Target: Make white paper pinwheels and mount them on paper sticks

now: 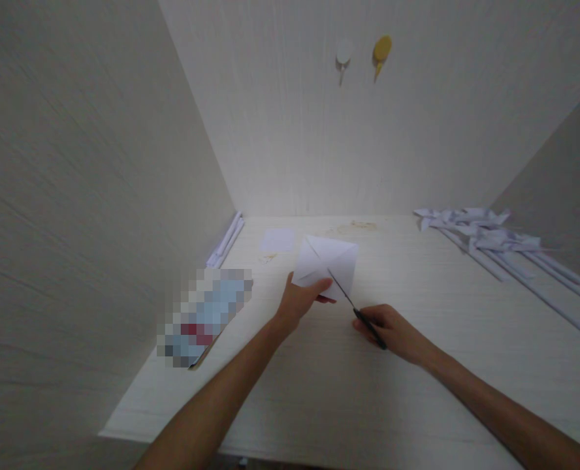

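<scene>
A white square of paper [326, 254] with diagonal creases is held up above the table by my left hand [304, 297]. The thumb lies on its near face and the other fingers are behind it. My right hand [388, 329] is closed round the black handles of a pair of scissors [368, 326]. The blades point up and to the left, over the lower right part of the paper and close to my left thumb. Whether the blades are cutting into the sheet is hard to make out.
Paper pinwheels on rolled sticks [508, 245] lie at the right. Rolled paper sticks [227, 238] rest along the left wall, near a blurred flat object [211, 320]. A paper square [277, 239] lies at the back. Two hooks, one yellow [382, 49], are on the back wall.
</scene>
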Action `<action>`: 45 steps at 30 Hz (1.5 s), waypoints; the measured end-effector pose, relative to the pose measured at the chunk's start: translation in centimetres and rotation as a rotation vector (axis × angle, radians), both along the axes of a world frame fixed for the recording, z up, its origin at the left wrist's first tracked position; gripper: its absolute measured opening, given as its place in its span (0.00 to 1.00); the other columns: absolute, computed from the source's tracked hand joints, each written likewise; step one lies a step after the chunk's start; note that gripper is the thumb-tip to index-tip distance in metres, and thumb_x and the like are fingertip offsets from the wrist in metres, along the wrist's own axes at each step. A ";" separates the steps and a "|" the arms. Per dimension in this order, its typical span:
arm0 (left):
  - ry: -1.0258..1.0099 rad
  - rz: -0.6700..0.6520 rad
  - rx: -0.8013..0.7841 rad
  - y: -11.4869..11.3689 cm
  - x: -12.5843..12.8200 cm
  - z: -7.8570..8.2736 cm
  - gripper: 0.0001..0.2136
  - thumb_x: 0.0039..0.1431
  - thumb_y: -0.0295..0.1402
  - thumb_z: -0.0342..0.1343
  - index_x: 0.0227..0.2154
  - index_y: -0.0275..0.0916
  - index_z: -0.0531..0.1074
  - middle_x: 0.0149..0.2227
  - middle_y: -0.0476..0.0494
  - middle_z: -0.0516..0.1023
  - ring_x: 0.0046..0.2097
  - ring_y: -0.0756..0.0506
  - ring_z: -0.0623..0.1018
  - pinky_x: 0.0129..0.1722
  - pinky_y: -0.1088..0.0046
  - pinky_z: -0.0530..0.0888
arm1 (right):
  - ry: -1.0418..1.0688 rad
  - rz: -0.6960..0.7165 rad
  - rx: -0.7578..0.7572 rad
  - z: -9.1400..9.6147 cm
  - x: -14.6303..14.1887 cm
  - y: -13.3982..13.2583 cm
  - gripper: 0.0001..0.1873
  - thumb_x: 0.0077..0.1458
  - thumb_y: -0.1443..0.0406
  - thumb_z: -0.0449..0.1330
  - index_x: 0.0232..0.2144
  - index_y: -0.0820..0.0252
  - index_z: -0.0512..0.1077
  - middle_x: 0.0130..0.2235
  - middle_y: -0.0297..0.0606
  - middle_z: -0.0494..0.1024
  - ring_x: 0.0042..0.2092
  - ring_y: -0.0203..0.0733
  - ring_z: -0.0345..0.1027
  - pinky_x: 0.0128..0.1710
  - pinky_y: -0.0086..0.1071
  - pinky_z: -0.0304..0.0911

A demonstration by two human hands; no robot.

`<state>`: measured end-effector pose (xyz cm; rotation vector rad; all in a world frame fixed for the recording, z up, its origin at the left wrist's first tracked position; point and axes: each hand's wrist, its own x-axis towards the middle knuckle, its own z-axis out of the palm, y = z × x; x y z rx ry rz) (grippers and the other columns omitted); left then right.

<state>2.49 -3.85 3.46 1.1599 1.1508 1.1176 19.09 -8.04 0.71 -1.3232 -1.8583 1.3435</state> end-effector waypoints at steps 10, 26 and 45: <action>-0.011 -0.002 0.003 0.0 0.0 0.1 0.06 0.39 0.29 0.58 0.23 0.30 0.70 0.21 0.44 0.75 0.19 0.48 0.74 0.19 0.74 0.72 | -0.005 -0.002 -0.007 -0.2 0.1 0.1 0.20 0.47 0.54 0.52 0.14 0.60 0.54 0.16 0.27 0.52 0.18 0.28 0.45 0.17 0.26 0.42; -0.043 0.002 -0.001 0.0 0.0 0.0 0.06 0.38 0.28 0.58 0.22 0.31 0.71 0.22 0.44 0.75 0.20 0.49 0.74 0.19 0.76 0.72 | -0.041 0.003 0.026 -0.3 0.0 0.2 0.21 0.47 0.52 0.51 0.14 0.60 0.54 0.16 0.28 0.53 0.19 0.29 0.46 0.17 0.26 0.43; -0.139 0.235 0.059 1.5 -1.2 -0.8 0.10 0.36 0.30 0.60 0.25 0.30 0.70 0.24 0.43 0.75 0.20 0.50 0.73 0.19 0.77 0.71 | 0.002 -0.024 -0.049 -0.5 0.0 0.3 0.19 0.43 0.53 0.56 0.15 0.60 0.56 0.15 0.27 0.57 0.19 0.29 0.48 0.17 0.25 0.44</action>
